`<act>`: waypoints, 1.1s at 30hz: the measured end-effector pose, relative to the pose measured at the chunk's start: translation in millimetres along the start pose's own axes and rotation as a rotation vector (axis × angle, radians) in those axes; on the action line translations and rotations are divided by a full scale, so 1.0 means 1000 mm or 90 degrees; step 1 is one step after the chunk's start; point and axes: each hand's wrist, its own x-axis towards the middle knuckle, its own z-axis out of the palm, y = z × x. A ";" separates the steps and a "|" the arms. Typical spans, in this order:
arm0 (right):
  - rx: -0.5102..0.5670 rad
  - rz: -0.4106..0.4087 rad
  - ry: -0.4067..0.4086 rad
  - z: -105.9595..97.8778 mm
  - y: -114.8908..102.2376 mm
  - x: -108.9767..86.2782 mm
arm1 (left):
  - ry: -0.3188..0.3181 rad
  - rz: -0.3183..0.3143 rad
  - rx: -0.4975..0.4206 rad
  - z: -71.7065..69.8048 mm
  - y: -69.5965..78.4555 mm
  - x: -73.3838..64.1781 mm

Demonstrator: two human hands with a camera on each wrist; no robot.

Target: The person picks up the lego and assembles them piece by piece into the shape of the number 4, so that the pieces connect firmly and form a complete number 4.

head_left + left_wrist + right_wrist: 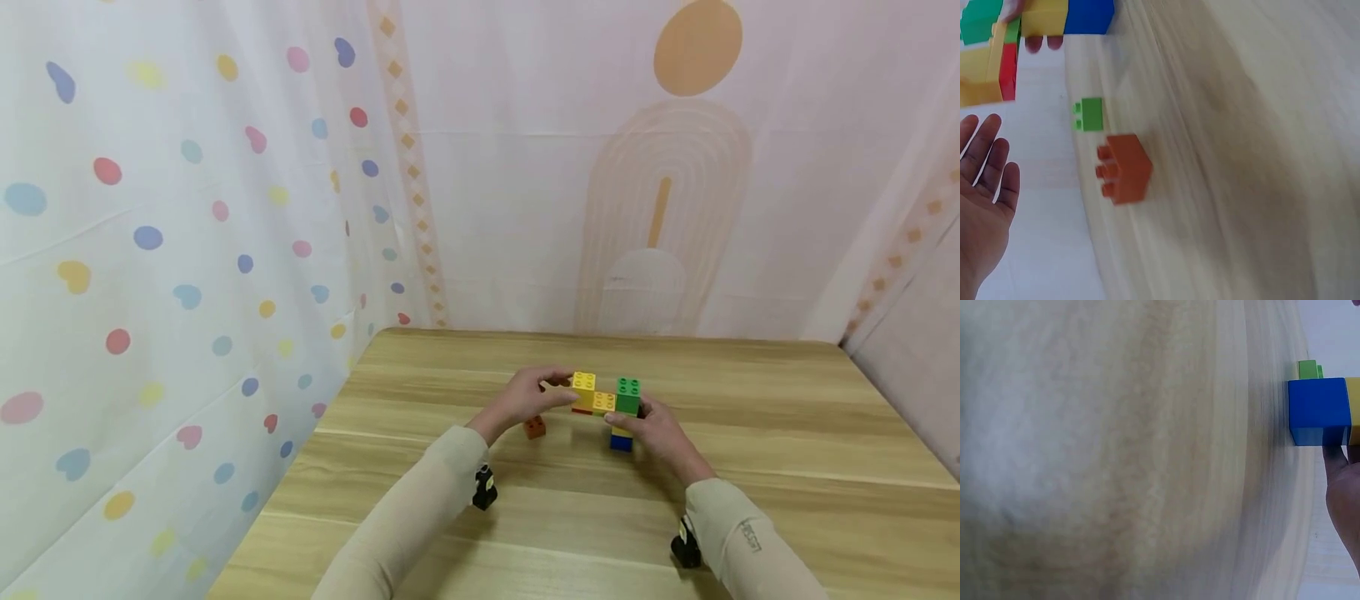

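Observation:
My right hand (662,433) grips a joined structure of toy building bricks above the table. Its right side is a column: a green brick (627,395) on top, with a yellow brick and a blue brick (621,443) lower down. A yellow brick (583,388) stands at its left end over a thin red piece, and a lower yellow brick (604,402) bridges the middle over light green. Beside the left end is my left hand (525,398); the left wrist view shows its fingers (988,147) loosely extended, apart from the bricks and holding nothing.
On the wooden table (555,517), a loose orange brick (534,427) lies below my left hand. A small light green brick (1092,114) sits near it in the left wrist view. Patterned curtains (510,208) hang behind and to the left.

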 end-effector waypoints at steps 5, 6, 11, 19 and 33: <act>0.004 0.016 -0.003 0.002 0.000 -0.003 | 0.035 -0.019 -0.021 -0.009 -0.016 -0.011; 0.004 0.022 -0.002 0.002 0.000 -0.003 | 0.040 -0.022 -0.022 -0.011 -0.020 -0.014; 0.003 0.036 -0.007 0.002 0.001 -0.003 | 0.058 -0.039 -0.025 -0.023 -0.041 -0.025; 0.003 0.029 -0.009 0.002 0.001 0.000 | 0.052 -0.094 -0.052 -0.026 -0.071 -0.043; 0.017 0.021 -0.014 0.001 -0.001 -0.001 | 0.029 -0.129 -0.062 0.000 -0.076 -0.049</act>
